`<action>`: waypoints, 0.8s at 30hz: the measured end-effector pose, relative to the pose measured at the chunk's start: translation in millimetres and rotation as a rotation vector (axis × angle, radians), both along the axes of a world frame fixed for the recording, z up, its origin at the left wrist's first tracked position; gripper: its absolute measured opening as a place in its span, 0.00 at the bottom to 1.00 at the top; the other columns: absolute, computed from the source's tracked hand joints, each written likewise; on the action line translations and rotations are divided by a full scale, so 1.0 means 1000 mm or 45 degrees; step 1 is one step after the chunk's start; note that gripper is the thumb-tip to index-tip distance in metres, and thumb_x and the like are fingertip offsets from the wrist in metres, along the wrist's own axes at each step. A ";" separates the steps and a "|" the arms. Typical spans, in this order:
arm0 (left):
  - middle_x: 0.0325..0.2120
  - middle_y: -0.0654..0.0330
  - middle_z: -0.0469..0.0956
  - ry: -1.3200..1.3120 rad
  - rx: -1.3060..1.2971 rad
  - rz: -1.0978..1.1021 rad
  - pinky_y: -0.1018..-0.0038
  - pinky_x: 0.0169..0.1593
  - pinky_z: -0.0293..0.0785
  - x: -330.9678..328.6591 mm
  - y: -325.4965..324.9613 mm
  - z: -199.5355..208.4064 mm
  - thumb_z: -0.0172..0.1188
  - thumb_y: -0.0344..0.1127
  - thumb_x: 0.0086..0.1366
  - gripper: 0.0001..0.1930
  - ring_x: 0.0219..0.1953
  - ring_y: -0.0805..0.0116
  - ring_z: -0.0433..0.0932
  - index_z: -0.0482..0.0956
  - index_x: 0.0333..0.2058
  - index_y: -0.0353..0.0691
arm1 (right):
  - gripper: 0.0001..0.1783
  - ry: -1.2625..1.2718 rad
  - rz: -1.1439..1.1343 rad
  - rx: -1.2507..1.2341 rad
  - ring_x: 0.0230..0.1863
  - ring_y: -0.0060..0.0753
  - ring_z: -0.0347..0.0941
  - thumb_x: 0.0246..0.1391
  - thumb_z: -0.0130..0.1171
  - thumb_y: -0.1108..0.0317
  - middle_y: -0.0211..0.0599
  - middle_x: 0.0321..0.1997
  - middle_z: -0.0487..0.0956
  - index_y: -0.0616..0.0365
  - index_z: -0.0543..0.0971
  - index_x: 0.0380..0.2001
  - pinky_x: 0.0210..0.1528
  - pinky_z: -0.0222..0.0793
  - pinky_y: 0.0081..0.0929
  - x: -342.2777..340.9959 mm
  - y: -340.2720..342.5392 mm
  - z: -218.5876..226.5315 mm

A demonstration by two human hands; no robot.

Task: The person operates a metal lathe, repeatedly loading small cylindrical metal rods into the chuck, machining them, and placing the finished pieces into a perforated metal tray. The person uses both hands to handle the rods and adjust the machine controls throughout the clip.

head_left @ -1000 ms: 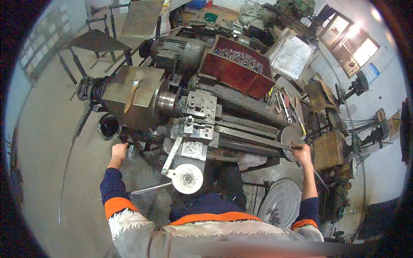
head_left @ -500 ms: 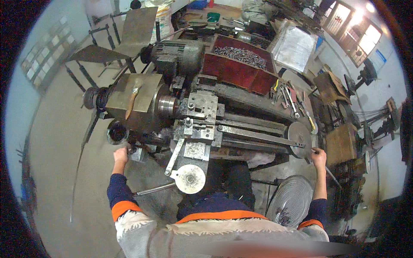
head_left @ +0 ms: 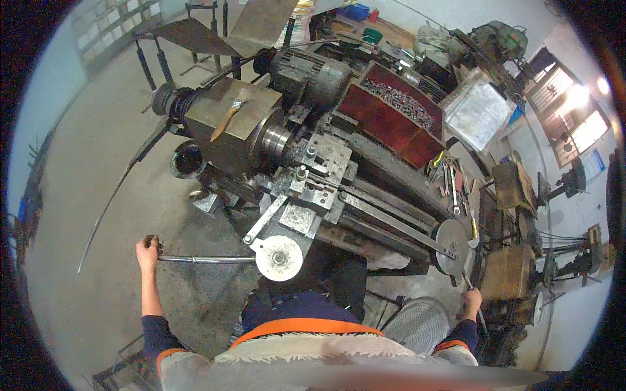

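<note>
A small lathe-like machine stands in front of me, with a bolted steel tool block (head_left: 321, 171) beside its shiny round chuck (head_left: 276, 141). From a pale round disc (head_left: 279, 258) at its near side, a steel lever bar (head_left: 212, 259) reaches left. My left hand (head_left: 149, 247) is closed at that bar's outer end, fingers curled. At the right, my right hand (head_left: 471, 301) is wrapped round a thin rod handle (head_left: 466, 280) below the dark handwheel (head_left: 450, 246). The fingers' undersides are hidden. A wooden-handled brush (head_left: 228, 120) lies on top of the headstock.
A dark red tray (head_left: 385, 120) of small metal parts sits behind the machine. Spanners and other tools (head_left: 454, 189) lie at its right. A round woven-looking seat (head_left: 419, 326) is near my right arm; a metal chair (head_left: 186, 36) stands far left.
My left hand has left the machine's lower front and moved left and nearer to the lever bar's end. My right hand has come down with its handle. The view has turned and shifted.
</note>
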State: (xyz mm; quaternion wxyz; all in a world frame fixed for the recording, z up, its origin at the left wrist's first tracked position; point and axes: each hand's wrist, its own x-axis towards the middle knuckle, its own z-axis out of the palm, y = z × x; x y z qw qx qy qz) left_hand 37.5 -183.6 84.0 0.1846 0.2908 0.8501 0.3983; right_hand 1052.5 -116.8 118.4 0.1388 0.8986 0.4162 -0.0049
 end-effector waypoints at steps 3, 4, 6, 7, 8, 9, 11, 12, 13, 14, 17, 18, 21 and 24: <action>0.19 0.54 0.76 -0.007 0.156 0.152 0.75 0.22 0.70 0.006 0.016 0.000 0.55 0.34 0.56 0.11 0.18 0.70 0.75 0.75 0.33 0.30 | 0.19 -0.002 -0.133 0.127 0.41 0.49 0.73 0.36 0.56 0.62 0.50 0.36 0.77 0.61 0.75 0.33 0.41 0.68 0.40 -0.023 -0.022 -0.007; 0.19 0.54 0.76 -0.015 0.209 0.187 0.75 0.22 0.70 0.006 0.021 -0.008 0.55 0.34 0.56 0.11 0.18 0.70 0.75 0.75 0.33 0.30 | 0.17 -0.039 -0.107 0.125 0.40 0.49 0.73 0.37 0.55 0.61 0.48 0.36 0.77 0.60 0.76 0.33 0.41 0.69 0.40 -0.019 -0.035 -0.009; 0.18 0.54 0.76 0.060 0.200 0.174 0.76 0.22 0.69 0.015 0.032 0.001 0.55 0.33 0.55 0.11 0.17 0.70 0.75 0.75 0.34 0.31 | 0.17 -0.073 -0.091 0.156 0.39 0.48 0.74 0.40 0.52 0.59 0.46 0.36 0.78 0.58 0.76 0.33 0.40 0.69 0.40 -0.046 -0.059 -0.011; 0.18 0.55 0.76 0.123 0.198 0.171 0.76 0.22 0.69 0.016 0.036 0.011 0.56 0.33 0.55 0.11 0.17 0.70 0.75 0.75 0.34 0.31 | 0.17 -0.028 -0.117 0.210 0.39 0.49 0.74 0.40 0.52 0.59 0.47 0.35 0.77 0.59 0.76 0.32 0.40 0.69 0.41 -0.072 -0.060 -0.010; 0.17 0.55 0.76 0.113 0.217 0.184 0.76 0.23 0.69 0.013 0.039 0.009 0.55 0.32 0.54 0.11 0.17 0.70 0.75 0.75 0.34 0.31 | 0.17 0.006 -0.149 0.261 0.39 0.49 0.74 0.39 0.52 0.60 0.48 0.35 0.77 0.59 0.76 0.31 0.40 0.69 0.41 -0.092 -0.062 -0.002; 0.17 0.55 0.76 0.103 0.237 0.197 0.76 0.23 0.69 0.010 0.042 0.005 0.55 0.32 0.54 0.11 0.17 0.70 0.75 0.75 0.34 0.31 | 0.16 0.014 -0.162 0.265 0.38 0.50 0.73 0.39 0.52 0.60 0.49 0.35 0.77 0.60 0.76 0.30 0.40 0.69 0.41 -0.090 -0.063 -0.008; 0.17 0.55 0.76 0.083 0.225 0.211 0.77 0.23 0.69 0.009 0.051 0.006 0.54 0.31 0.53 0.11 0.17 0.70 0.76 0.75 0.35 0.32 | 0.16 0.018 -0.194 0.268 0.38 0.51 0.73 0.38 0.52 0.61 0.50 0.34 0.77 0.61 0.77 0.29 0.40 0.68 0.42 -0.089 -0.066 -0.015; 0.16 0.55 0.76 0.078 0.196 0.215 0.77 0.23 0.69 0.010 0.055 0.007 0.54 0.30 0.53 0.11 0.17 0.70 0.76 0.76 0.35 0.32 | 0.16 0.015 -0.196 0.286 0.38 0.52 0.73 0.37 0.53 0.61 0.51 0.34 0.77 0.62 0.76 0.29 0.41 0.68 0.41 -0.089 -0.069 -0.015; 0.16 0.55 0.76 0.080 0.168 0.220 0.77 0.23 0.70 0.009 0.058 0.011 0.53 0.30 0.53 0.11 0.17 0.70 0.76 0.76 0.35 0.32 | 0.17 0.019 -0.196 0.303 0.38 0.53 0.73 0.36 0.53 0.61 0.52 0.34 0.77 0.62 0.76 0.29 0.41 0.68 0.41 -0.097 -0.069 -0.014; 0.16 0.55 0.76 0.102 0.168 0.212 0.77 0.23 0.70 0.008 0.062 0.012 0.52 0.29 0.53 0.11 0.17 0.70 0.76 0.76 0.35 0.31 | 0.17 0.022 -0.195 0.321 0.38 0.53 0.73 0.35 0.54 0.62 0.53 0.33 0.76 0.63 0.76 0.28 0.41 0.68 0.41 -0.101 -0.069 -0.014; 0.16 0.54 0.76 0.127 0.182 0.170 0.77 0.23 0.70 0.005 0.068 0.006 0.52 0.29 0.52 0.11 0.17 0.70 0.76 0.76 0.35 0.31 | 0.19 0.026 -0.259 0.373 0.39 0.54 0.73 0.31 0.57 0.62 0.54 0.34 0.76 0.63 0.76 0.29 0.42 0.68 0.40 -0.095 -0.069 -0.023; 0.16 0.54 0.76 0.113 0.195 0.145 0.77 0.23 0.70 0.004 0.069 0.004 0.52 0.28 0.52 0.11 0.16 0.70 0.76 0.76 0.35 0.31 | 0.20 0.033 -0.248 0.370 0.39 0.54 0.72 0.30 0.57 0.62 0.54 0.34 0.76 0.63 0.76 0.29 0.42 0.68 0.40 -0.093 -0.070 -0.022; 0.16 0.55 0.76 0.139 0.223 0.127 0.76 0.22 0.70 0.002 0.068 0.005 0.52 0.28 0.52 0.11 0.16 0.70 0.75 0.75 0.35 0.30 | 0.22 0.047 -0.220 0.356 0.39 0.54 0.72 0.28 0.58 0.62 0.54 0.34 0.76 0.63 0.76 0.31 0.42 0.68 0.41 -0.104 -0.068 -0.018; 0.17 0.54 0.76 0.109 0.250 0.120 0.77 0.21 0.69 0.001 0.067 -0.001 0.53 0.29 0.52 0.12 0.16 0.71 0.74 0.75 0.36 0.30 | 0.23 -0.009 -0.247 0.353 0.40 0.53 0.72 0.28 0.58 0.61 0.54 0.35 0.76 0.62 0.76 0.32 0.43 0.68 0.41 -0.096 -0.067 -0.022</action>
